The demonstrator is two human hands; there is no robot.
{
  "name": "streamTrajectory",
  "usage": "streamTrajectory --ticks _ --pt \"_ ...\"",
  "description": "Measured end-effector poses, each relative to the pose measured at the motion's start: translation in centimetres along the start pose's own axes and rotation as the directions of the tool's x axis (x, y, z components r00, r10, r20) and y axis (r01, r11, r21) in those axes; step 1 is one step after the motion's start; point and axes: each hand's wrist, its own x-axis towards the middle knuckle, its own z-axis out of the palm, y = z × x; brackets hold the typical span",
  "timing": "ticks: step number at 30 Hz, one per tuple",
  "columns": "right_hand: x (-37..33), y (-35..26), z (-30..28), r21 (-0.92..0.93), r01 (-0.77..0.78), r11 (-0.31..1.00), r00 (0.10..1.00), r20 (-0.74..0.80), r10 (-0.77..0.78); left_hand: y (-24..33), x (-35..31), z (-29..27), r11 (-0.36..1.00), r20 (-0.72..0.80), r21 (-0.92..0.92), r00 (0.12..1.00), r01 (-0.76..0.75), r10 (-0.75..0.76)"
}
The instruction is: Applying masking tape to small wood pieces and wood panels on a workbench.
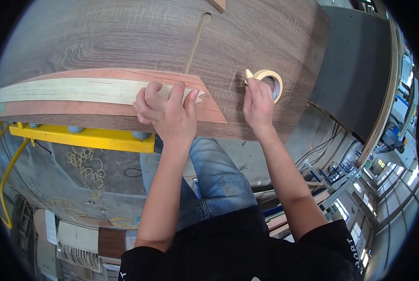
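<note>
A long, pale wood veneer strip (92, 91) with a jagged right end lies along a wider reddish wood piece (211, 105), which has a curved far edge and a slanted right end. My left hand (169, 110) rests near the strip's right end, fingers bent and apart, their tips pressing down on it. Farther right, a roll of cream masking tape (276, 79) is at the tabletop. My right hand (258, 103) is beside it, fingers closed on the tape. A crumpled cream bit of tape (249, 74) sticks out past the fingertips.
Both pieces lie on a brown wood-grain tabletop (237, 37) with a narrow groove (197, 42). A yellow metal bar (83, 138) runs along its near left edge. A dark panel (359, 61) stands at the right. Coiled hose (90, 171) and cables (329, 145) lie below.
</note>
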Motion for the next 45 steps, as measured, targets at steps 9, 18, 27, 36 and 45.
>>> streamTrajectory --ticks 9,18,27,36,45 --pt "-0.7 0.8 0.3 -0.020 0.000 1.000 0.997 -0.072 -0.002 -1.5 0.5 -1.8 0.980 0.089 0.004 0.976 -0.199 0.198" --pt "-1.1 1.1 0.3 -0.017 0.020 1.000 0.997 -0.076 -0.021 -2.1 0.8 -1.7 0.958 0.082 0.073 0.959 -0.279 0.273" --pt "-1.9 1.8 -0.9 0.027 0.009 1.000 0.999 -0.049 -0.008 -1.1 -2.1 -3.5 0.982 0.104 0.079 0.981 -0.172 0.163" --pt "-1.3 -0.4 -2.7 0.193 -0.186 0.963 0.979 -0.045 0.198 -3.1 -2.7 -3.4 0.360 0.372 -0.755 0.810 0.548 -0.454" --pt "-0.6 -0.4 -3.1 0.227 -0.426 0.876 0.902 0.030 0.431 -2.4 -2.9 -3.6 0.930 0.252 -0.307 0.959 0.204 -0.127"
